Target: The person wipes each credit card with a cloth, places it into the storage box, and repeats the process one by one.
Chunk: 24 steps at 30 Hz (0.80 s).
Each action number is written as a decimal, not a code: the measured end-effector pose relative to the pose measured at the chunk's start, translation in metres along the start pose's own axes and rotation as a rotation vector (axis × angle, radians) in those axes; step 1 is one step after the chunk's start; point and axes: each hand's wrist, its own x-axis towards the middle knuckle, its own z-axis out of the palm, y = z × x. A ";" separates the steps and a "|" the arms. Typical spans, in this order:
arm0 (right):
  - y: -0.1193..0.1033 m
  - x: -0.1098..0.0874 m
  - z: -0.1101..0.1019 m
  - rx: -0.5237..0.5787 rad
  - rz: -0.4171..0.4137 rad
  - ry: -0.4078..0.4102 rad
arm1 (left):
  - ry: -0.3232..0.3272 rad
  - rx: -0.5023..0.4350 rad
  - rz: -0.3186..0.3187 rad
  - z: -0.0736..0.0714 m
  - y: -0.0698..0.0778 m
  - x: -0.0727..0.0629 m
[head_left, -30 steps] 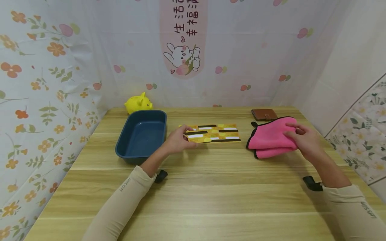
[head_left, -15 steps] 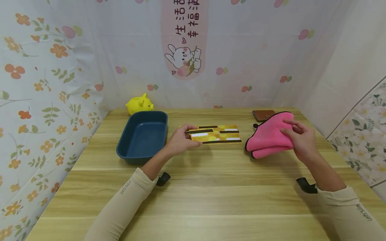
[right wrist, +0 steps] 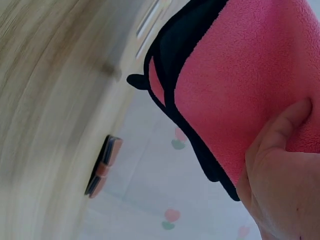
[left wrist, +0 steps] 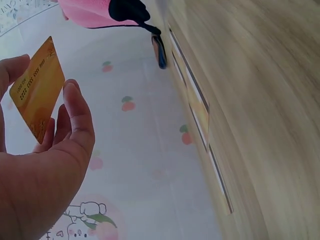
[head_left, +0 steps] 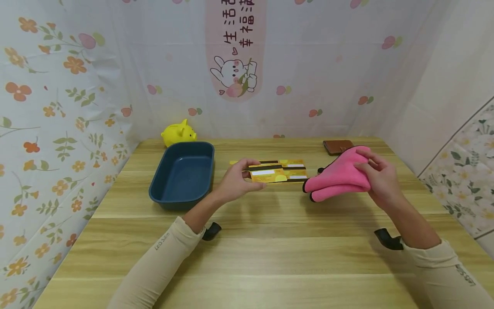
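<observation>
Between thumb and fingers my left hand pinches a yellow bank card by its edges, raised over the table. The left wrist view shows the card's orange-gold face with embossed numbers. Behind it, several similar yellow cards lie flat in rows. My right hand grips a folded pink cloth with black edging, held up to the right of the cards. In the right wrist view the fluffy cloth has a black hanging loop, and the fingers press into its folds.
A blue open bin stands left of my left hand, with a yellow piggy bank behind it. A brown wallet lies at the back right, behind the cloth. The wooden table runs back to a printed curtain.
The card in my left hand has moved to the right and a little up from the other cards. The pink cloth has shifted left toward the card, its folds bunching more.
</observation>
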 end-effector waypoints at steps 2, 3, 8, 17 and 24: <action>-0.001 -0.002 0.004 -0.012 -0.001 -0.011 | -0.014 -0.016 0.018 0.002 0.002 -0.001; -0.002 -0.003 0.006 -0.013 -0.001 -0.021 | -0.023 -0.026 0.024 0.003 0.003 -0.001; -0.006 -0.010 0.018 -0.033 -0.013 -0.082 | -0.067 -0.060 0.058 0.008 0.008 -0.002; -0.011 -0.021 0.041 -0.071 -0.029 -0.109 | -0.064 -0.066 0.107 0.013 0.018 -0.005; -0.011 -0.029 0.061 -0.071 -0.090 -0.109 | -0.076 -0.096 0.172 0.015 0.021 -0.007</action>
